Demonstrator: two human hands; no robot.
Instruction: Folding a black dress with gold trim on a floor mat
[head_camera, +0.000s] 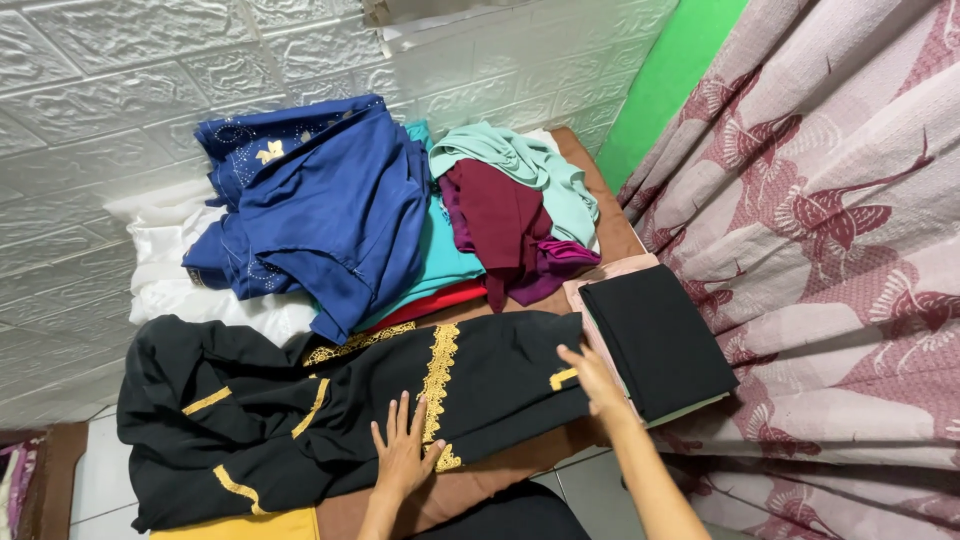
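both hands lie open and flat on the black gold-trimmed garment (340, 400), spread lengthwise left to right across the counter (480, 480), left hand (405, 450) near its middle, right hand (592, 378) at its right edge beside the folded black cloth (660, 340).

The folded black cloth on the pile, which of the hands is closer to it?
Right. The right hand rests on the black garment beside the folded black cloth; the left hand lies flat farther away, by the gold trim.

Left hand (403, 450) flat, fingers spread (palm down) — right hand (592, 378) reaching forward, arm extended, fingers loosely together.
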